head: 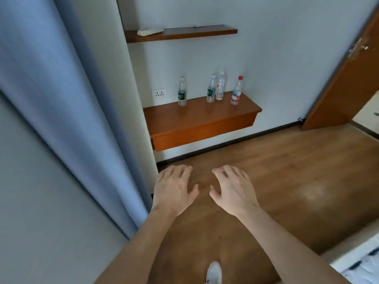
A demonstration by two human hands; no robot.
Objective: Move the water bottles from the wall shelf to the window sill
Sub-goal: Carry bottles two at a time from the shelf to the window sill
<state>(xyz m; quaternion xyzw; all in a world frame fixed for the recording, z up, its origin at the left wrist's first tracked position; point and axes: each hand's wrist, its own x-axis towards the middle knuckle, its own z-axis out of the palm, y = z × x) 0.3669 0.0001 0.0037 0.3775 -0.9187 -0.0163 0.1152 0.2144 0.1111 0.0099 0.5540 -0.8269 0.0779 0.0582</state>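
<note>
Reaching for 4 upright bottles, well ahead of both bare hands.

Left hand (174,191) and right hand (233,191) spread, empty; bottles (211,92) on lower shelf (196,117), straight ahead, red-capped bottle (236,93) toward right hand.

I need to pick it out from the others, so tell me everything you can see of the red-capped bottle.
The red-capped bottle is clear plastic with a red cap and a red, white and blue label around its middle. It stands upright at the right end of the row on the lower wooden shelf, near the wall, apart from the other bottles. No hand touches it. Its fill level is unclear.
</note>
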